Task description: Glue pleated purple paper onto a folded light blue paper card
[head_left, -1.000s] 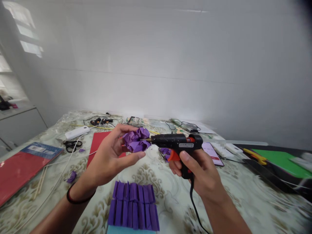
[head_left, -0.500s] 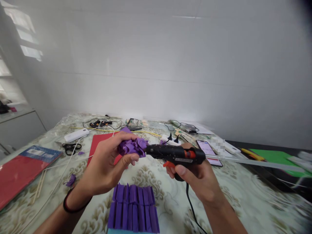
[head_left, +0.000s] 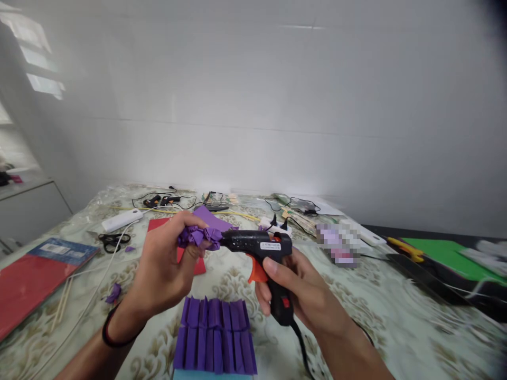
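Note:
My left hand (head_left: 164,269) is closed round a crumpled purple paper flower (head_left: 204,232), held above the table. My right hand (head_left: 299,293) grips a black hot glue gun (head_left: 261,253) with an orange trigger; its nozzle touches the flower's right side. The gun's black cord (head_left: 301,348) drops toward me. Below both hands lies a pleated purple paper (head_left: 215,335) on a teal sheet.
Red paper pack (head_left: 35,277) and thin wooden sticks (head_left: 61,303) at left. Scissors (head_left: 112,241), a white power strip (head_left: 121,220), a red sheet (head_left: 170,229), cables and a second glue gun (head_left: 160,200) farther back. A green cutting mat (head_left: 447,253) lies right. Purple scraps (head_left: 114,292) dot the floral tablecloth.
Both hands have shifted left and lower. The glue gun has tilted so its handle points toward me, nozzle staying against the purple flower, and the left fingers have closed tighter.

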Demonstrator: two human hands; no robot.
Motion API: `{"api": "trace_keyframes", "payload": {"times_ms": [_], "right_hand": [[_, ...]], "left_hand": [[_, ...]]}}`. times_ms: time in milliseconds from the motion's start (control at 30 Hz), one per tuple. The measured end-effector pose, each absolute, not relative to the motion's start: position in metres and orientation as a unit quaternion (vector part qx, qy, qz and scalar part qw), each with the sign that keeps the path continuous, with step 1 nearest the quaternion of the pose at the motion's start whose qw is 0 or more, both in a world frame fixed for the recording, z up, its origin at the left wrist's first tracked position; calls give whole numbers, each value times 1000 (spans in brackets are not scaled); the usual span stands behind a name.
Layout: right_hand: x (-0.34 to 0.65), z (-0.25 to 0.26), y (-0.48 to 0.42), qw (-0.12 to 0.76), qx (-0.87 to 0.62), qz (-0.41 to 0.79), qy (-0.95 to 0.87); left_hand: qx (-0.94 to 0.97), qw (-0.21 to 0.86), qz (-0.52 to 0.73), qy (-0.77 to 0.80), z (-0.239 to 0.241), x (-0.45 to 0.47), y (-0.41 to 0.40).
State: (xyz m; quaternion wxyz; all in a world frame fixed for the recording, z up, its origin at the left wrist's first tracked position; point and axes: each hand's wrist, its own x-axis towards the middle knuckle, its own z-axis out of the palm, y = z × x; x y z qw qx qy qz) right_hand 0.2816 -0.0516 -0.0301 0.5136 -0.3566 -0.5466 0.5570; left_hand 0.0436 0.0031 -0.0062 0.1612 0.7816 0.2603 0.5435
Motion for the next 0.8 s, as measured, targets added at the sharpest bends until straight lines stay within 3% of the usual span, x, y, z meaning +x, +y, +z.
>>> {"api": "trace_keyframes", "payload": {"times_ms": [133,300,367,500,800], "right_hand": [[293,-29,-48,482,-422,383,-665],[309,-28,-39,506,-415,157,-739],[314,-30,-36,537,-395,160,-728],[318,-39,-30,588,-361,281,-667],[313,-42,-29,594,-327,359,-642]], "left_hand": [[760,239,531,289,1,44,2],[713,370,521,288,1,42,8],[686,411,535,273,-3,39,14],[644,457,569,228,-9,36,22],[631,511,563,155,-7,51,19]]}}
